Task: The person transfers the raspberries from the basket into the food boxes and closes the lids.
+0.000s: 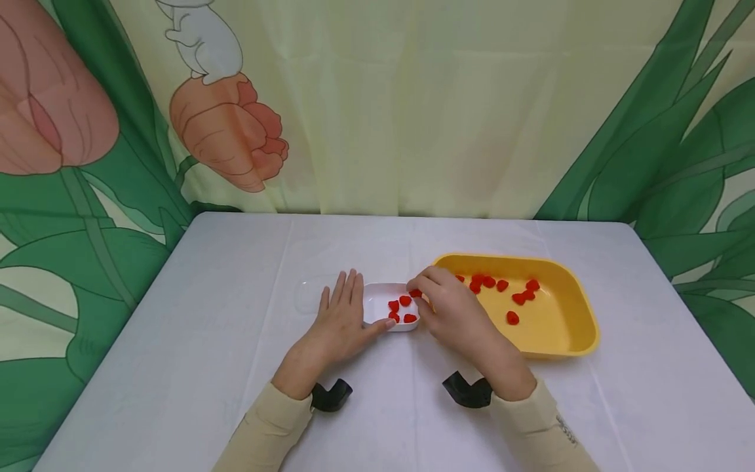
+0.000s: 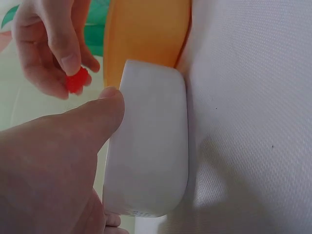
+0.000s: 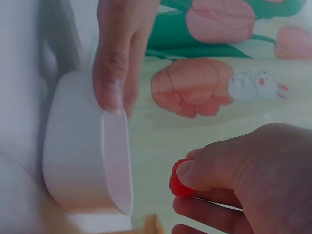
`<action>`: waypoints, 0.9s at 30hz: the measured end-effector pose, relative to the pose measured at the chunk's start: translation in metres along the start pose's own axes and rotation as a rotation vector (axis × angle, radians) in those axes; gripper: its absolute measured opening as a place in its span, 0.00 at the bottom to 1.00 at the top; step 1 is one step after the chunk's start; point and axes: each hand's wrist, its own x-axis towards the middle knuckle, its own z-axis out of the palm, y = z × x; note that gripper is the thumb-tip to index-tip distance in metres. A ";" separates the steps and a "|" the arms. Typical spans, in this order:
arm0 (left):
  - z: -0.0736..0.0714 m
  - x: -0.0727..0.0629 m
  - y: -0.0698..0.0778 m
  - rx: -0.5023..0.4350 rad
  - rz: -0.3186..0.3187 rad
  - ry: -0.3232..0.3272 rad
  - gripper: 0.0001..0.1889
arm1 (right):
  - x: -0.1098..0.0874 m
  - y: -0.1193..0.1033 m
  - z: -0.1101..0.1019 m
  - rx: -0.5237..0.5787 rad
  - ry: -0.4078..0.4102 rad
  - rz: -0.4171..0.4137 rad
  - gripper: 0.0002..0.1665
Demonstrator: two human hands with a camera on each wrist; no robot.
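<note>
The red piece (image 1: 415, 294) was just above the right end of the white box (image 2: 146, 136), pinched by thumb and fingers of my right grip (image 1: 457, 311). My left grip (image 1: 339, 328) lay beside the box, fingers straight, thumb on its near rim; bracing it and releasing low seemed best. The yellow tray (image 1: 551, 328) stood right of the box.

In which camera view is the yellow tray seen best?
The head view shows the yellow tray best: most of it is visible from above, with red pieces inside. The left wrist view shows part of its outer wall, behind the white box; the right wrist view, only a blurred bit, apparently its edge, at the bottom.
</note>
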 end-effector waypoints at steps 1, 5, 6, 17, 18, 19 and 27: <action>0.000 0.000 0.000 0.000 0.002 0.000 0.57 | 0.000 -0.001 0.002 -0.005 0.003 -0.016 0.14; 0.001 0.000 -0.001 -0.008 0.008 0.003 0.57 | 0.001 -0.006 0.012 -0.007 0.013 -0.074 0.14; 0.001 0.000 -0.001 -0.011 0.011 0.005 0.57 | 0.001 -0.006 0.014 -0.006 0.015 -0.088 0.14; 0.001 0.000 -0.002 -0.036 0.016 -0.004 0.57 | 0.002 -0.007 0.030 -0.066 -0.021 -0.170 0.12; 0.001 0.000 -0.002 -0.035 0.017 -0.003 0.57 | 0.002 -0.007 0.031 -0.068 -0.031 -0.169 0.12; 0.001 0.000 -0.003 -0.035 0.020 0.001 0.57 | 0.002 -0.006 0.031 -0.067 -0.042 -0.169 0.12; 0.001 0.000 -0.004 -0.027 0.020 0.008 0.56 | 0.002 -0.005 0.033 -0.032 -0.067 -0.183 0.11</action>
